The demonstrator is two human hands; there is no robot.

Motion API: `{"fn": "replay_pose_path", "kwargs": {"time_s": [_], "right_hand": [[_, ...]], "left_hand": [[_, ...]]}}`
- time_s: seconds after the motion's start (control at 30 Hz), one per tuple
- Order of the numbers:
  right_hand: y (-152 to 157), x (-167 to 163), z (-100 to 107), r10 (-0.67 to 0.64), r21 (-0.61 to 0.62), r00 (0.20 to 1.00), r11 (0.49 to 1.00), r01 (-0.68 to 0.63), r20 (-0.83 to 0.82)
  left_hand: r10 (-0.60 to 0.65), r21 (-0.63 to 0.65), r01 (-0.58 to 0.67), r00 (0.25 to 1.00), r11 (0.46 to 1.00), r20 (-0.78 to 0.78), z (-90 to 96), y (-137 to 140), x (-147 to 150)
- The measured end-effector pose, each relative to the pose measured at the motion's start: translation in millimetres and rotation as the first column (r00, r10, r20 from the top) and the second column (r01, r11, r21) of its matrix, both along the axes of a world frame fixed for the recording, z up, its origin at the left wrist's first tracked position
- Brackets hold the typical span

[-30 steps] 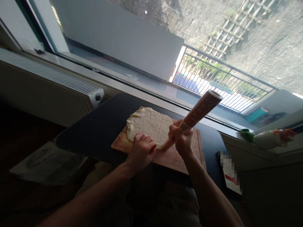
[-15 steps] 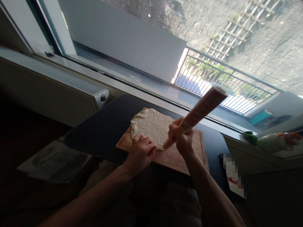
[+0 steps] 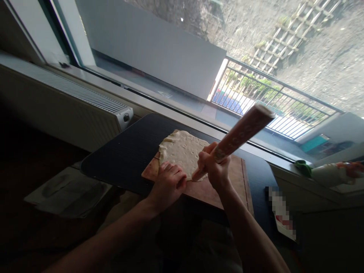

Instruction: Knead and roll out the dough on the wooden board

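A pale, flattened sheet of dough (image 3: 183,148) with an uneven, dimpled surface lies on a reddish-brown board (image 3: 227,182). At its near left edge, my left hand (image 3: 170,178) rests with fingers curled and held together over the rim of the dough. My right hand (image 3: 216,167) is wrapped round a rolling pin (image 3: 244,131), a thick pinkish-brown cylinder with a raised pattern. The pin leans steeply, its top pointing up and right. Below my fist, a narrower end touches the dough's near edge, close to my left fingers.
The board sits on a dark table (image 3: 119,155) beside a large window. A radiator (image 3: 93,110) stands at the left. Papers or a flat package (image 3: 68,191) lie lower left. A blurred-out flat object (image 3: 281,212) is at the table's right end, with a bottle-like item (image 3: 327,172) beyond.
My right hand has shifted slightly left, bringing the lower end of the rolling pin nearer my left hand. The left hand stays on the dough's edge. The whole view has moved a little.
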State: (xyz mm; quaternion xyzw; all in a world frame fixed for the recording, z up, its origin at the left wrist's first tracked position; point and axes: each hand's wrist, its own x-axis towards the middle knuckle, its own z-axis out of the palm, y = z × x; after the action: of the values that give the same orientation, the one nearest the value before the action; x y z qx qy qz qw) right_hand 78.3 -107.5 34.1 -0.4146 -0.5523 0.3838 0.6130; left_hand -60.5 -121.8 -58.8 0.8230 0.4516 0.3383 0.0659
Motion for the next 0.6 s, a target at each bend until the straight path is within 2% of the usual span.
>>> {"fn": "replay_pose_path", "kwargs": {"time_s": [0.3, 0.6], "right_hand": [[7, -1, -3, 0.027, -0.001, 0.999, 1.000, -0.027, 0.044], [-4, -6, 0, 0.021, -0.037, 1.000, 0.999, -0.021, 0.011]], "left_hand": [[-0.003, 0.009, 0.003, 1.000, 1.000, -0.023, 2.1, -3, -7], [0.003, 0.038, -0.004, 0.999, 0.999, 0.036, 0.4, -5, -18]]}}
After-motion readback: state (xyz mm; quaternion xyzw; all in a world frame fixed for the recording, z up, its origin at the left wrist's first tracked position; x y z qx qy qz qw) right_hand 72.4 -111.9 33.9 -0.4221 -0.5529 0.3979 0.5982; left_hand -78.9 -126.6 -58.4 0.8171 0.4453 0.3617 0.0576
